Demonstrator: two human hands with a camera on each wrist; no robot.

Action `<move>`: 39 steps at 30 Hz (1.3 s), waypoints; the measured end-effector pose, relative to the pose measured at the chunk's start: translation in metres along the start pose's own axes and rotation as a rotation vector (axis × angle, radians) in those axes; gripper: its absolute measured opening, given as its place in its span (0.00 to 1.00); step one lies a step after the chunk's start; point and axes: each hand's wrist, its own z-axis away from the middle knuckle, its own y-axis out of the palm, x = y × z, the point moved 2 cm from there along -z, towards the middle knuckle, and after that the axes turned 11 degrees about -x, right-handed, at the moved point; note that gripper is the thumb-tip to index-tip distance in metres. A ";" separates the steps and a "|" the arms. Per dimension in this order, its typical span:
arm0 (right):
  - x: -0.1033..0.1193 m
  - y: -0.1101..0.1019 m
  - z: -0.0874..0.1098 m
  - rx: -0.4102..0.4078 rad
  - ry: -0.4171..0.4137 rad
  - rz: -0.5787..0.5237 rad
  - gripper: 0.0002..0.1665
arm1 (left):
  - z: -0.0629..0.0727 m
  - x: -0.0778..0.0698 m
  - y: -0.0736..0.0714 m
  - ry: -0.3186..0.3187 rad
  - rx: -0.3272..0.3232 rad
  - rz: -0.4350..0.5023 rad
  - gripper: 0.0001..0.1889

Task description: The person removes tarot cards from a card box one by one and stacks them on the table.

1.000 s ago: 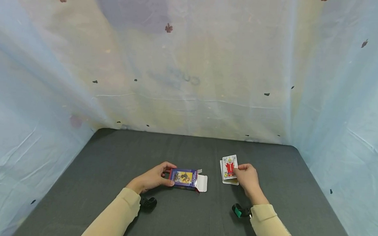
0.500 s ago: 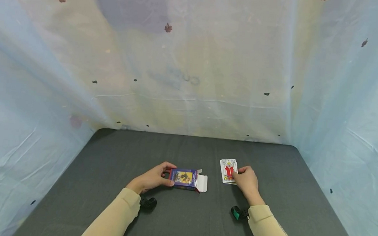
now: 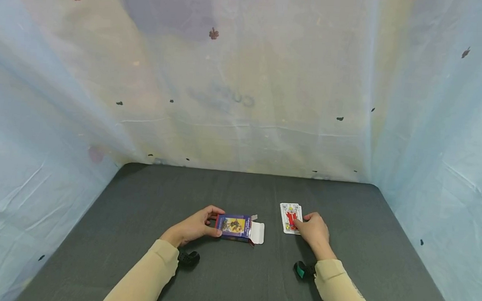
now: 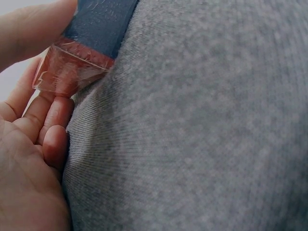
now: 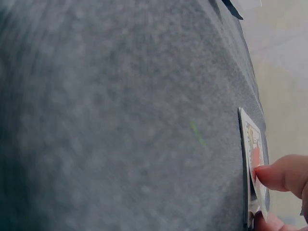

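Note:
My left hand grips the closed end of a purple tarot card box, thumb over the front and fingers at its far edge. Its white flap stands open toward the right. In the left wrist view, clear wrap covers the box's red end. To the right, my right hand pinches the near right edge of a tarot card with a red-robed figure. That card lies over a small pile of cards on the table. The right wrist view shows its near edge raised from the pile.
Dark grey cloth covers the table. Pale patterned sheets hang behind it and along both sides. A black wrist strap sits under each sleeve, the right one with a green patch.
My right hand has brought the red-figure card down toward me, nearly lining it up with the pile beneath. My left hand and the box have stayed in place.

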 end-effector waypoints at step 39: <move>-0.005 0.004 0.001 -0.001 0.042 -0.050 0.18 | -0.002 0.004 0.000 0.006 0.023 0.032 0.34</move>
